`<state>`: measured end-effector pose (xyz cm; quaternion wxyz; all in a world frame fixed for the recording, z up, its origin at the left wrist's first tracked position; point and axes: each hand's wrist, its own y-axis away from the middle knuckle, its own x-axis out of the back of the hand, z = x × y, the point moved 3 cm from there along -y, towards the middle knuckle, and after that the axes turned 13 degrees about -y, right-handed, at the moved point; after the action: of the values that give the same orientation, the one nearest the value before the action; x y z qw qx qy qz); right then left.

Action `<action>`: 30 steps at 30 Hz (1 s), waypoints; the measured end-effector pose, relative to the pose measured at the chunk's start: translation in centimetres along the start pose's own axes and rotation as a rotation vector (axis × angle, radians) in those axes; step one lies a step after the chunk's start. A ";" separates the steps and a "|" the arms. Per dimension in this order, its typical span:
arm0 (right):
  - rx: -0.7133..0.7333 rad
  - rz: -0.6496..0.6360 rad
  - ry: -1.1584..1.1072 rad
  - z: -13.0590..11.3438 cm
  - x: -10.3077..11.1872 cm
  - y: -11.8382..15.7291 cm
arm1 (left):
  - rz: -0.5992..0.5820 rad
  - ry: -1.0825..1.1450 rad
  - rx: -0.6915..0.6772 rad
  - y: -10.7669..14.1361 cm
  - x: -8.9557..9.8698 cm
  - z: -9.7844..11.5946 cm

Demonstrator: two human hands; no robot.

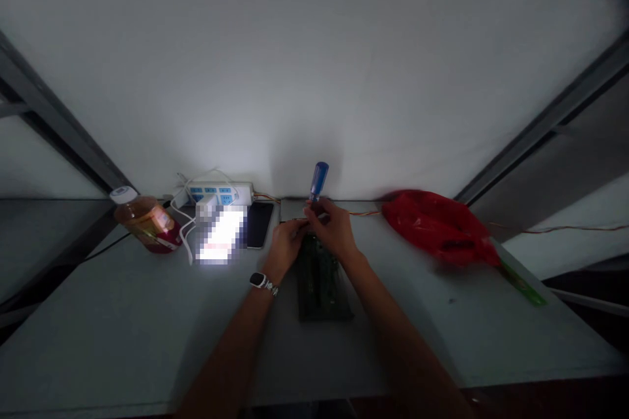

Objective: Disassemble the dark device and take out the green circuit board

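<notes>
Glossy blue, rounded, the screwdriver's handle (319, 178) stands slightly tilted at twelve o'clock; the right hand (331, 226) pinches below it. The left hand's (289, 242) fingers curl, grip unclear, above dark-green material (324, 285).

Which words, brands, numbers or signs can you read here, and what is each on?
None legibly.
Bottle label: too blurred.
Bright screen: pixelated.
Power strip: marks too small.
Blue tool handle: no text discernible.
Green strip: too blurred.
</notes>
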<state>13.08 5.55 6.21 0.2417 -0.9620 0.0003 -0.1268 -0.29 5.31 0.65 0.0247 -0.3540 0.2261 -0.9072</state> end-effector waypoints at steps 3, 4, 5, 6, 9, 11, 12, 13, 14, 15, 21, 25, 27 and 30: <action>-0.037 0.131 -0.041 -0.3 0.1 -0.1 | 0.024 -0.031 0.019 -0.1 0.1 0.3; -0.049 0.162 -0.055 -0.3 0.1 -0.1 | 0.033 -0.036 0.029 -0.2 0.1 0.3; -0.055 0.184 -0.062 -0.3 0.1 -0.2 | 0.040 -0.038 0.041 -0.2 0.1 0.3; -0.057 0.196 -0.060 -0.3 0.1 -0.2 | 0.047 -0.037 0.054 -0.2 0.1 0.3; -0.034 0.169 -0.012 -0.3 0.1 -0.2 | 0.049 -0.027 0.090 -0.3 -0.1 0.1; -0.005 0.123 0.026 -0.3 0.1 -0.3 | 0.048 -0.022 0.090 -0.4 0.0 -0.1; 0.008 0.097 0.039 -0.4 0.2 -0.3 | 0.046 -0.020 0.070 -0.4 0.0 -0.1; 0.019 0.071 0.047 -0.4 0.2 -0.4 | 0.039 -0.016 0.036 -0.4 0.1 -0.2; 0.028 0.046 0.051 -0.5 0.2 -0.4 | 0.025 -0.011 -0.006 -0.4 0.1 -0.2; 0.035 0.021 0.053 -0.6 0.3 -0.5 | 0.005 -0.005 -0.049 -0.4 0.1 -0.3; 0.049 -0.097 0.036 -0.6 0.4 -0.5 | -0.063 0.021 -0.097 -0.4 -0.1 -1.3; 0.046 -0.082 0.018 -0.4 0.3 -0.3 | -0.002 -0.001 -0.058 -0.4 -0.2 -1.4; 0.018 -0.004 0.029 -0.3 0.3 -0.3 | 0.029 -0.013 -0.031 -0.4 -0.3 -1.3; -0.020 0.096 0.040 -0.2 0.3 -0.3 | 0.066 -0.030 0.002 -0.4 -0.4 -1.2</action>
<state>13.31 5.66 6.60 0.2377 -0.9606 0.0528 -0.1343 -0.73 6.20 -0.20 0.0584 -0.3598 0.2363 -0.9007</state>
